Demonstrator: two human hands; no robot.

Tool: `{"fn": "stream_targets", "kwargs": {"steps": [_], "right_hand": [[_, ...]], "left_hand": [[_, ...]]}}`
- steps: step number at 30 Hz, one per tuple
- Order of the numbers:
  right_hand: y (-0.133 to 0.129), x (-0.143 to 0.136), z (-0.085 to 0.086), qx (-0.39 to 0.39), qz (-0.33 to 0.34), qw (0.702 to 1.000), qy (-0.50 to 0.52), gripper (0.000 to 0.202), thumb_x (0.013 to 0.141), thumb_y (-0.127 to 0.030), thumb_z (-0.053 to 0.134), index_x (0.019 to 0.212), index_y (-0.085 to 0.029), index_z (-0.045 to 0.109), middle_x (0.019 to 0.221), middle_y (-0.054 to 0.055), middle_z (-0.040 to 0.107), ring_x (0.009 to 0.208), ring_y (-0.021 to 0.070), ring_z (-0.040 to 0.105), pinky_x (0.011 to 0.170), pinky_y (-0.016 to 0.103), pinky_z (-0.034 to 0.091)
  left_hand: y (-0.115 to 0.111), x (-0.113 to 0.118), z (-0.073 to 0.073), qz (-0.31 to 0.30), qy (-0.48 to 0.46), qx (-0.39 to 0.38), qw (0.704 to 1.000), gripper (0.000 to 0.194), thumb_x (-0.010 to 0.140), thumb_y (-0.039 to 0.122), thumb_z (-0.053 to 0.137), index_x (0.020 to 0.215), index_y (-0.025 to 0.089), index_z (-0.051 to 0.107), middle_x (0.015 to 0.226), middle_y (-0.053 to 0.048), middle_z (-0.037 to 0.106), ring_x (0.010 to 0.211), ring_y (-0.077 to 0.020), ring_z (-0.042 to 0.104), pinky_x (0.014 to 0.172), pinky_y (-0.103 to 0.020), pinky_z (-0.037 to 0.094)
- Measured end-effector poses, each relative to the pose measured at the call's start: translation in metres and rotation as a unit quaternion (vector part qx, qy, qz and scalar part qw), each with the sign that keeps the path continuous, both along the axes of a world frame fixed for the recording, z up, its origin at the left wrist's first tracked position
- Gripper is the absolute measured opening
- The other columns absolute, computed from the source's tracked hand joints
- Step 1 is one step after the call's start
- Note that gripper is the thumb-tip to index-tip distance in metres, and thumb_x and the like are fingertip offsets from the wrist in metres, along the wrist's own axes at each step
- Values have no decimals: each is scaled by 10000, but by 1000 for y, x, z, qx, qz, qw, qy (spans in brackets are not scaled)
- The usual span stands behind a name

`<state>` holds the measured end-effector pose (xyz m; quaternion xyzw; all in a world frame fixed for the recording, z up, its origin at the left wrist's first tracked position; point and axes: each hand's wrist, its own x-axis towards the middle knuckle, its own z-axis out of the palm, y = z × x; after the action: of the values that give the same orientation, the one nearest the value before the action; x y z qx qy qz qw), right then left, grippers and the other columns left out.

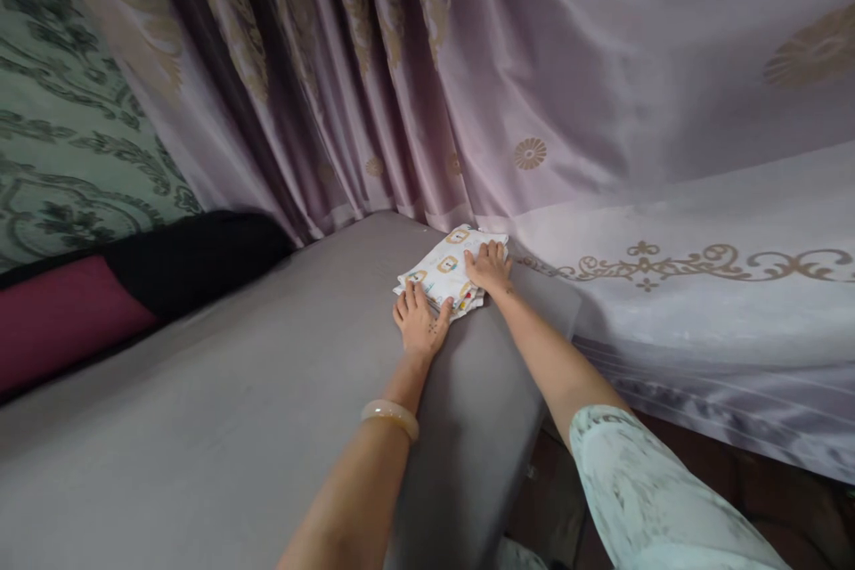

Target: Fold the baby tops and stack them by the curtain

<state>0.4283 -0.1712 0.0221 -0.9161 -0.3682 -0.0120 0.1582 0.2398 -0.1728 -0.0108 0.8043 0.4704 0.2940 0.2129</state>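
Note:
A small stack of folded white cloths (441, 260) printed with tan, yellow and red motifs lies near the far corner of a grey padded surface (233, 401). My left hand (422, 321) rests at the near-left edge of the stack, its fingers spread and its thumb stretched out to the right. Across the right side of the cloths lies my right hand (490, 267), with fingers apart and pointing away from me. Both palms face down, so the undersides of the fingers are hidden. On my left wrist sits a pale bangle (391, 417).
A mauve curtain (567, 107) with gold motifs hangs right behind the stack. Along the left edge lies a black and dark red cushion (80, 303), in front of green patterned wallpaper (60, 107). To the right, the grey surface drops off towards a dark floor (548, 490).

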Motion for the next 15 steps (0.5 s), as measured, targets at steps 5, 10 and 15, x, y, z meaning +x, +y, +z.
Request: {"fn": "stream_targets", "kwargs": {"steps": [5, 10, 15], "right_hand": [[-1, 0, 0, 15, 3, 1000, 3, 683, 987, -496, 201, 1492, -56, 337, 1597, 188, 221, 1476, 317, 114, 1128, 545, 246], [0, 7, 7, -25, 16, 999, 33, 676, 981, -503, 229, 1493, -75, 338, 1599, 183, 207, 1475, 328, 110, 1122, 539, 262], [-6, -8, 17, -19, 39, 999, -32, 596, 956, -425, 354, 1453, -97, 395, 1541, 203, 311, 1432, 341, 221, 1105, 541, 258]], "left_hand": [[2, -1, 1, -10, -4, -18, 1000, 730, 878, 579, 504, 1455, 147, 387, 1574, -181, 308, 1408, -390, 312, 1154, -546, 193], [11, -14, -4, -73, -43, -47, 995, 714, 875, 526, 543, 1454, 144, 377, 1590, -191, 260, 1457, -352, 256, 1171, -491, 219], [19, -43, -10, -104, -72, -66, 990, 647, 852, 437, 605, 1383, 101, 450, 1512, -240, 366, 1429, -326, 328, 1158, -440, 290]]}}
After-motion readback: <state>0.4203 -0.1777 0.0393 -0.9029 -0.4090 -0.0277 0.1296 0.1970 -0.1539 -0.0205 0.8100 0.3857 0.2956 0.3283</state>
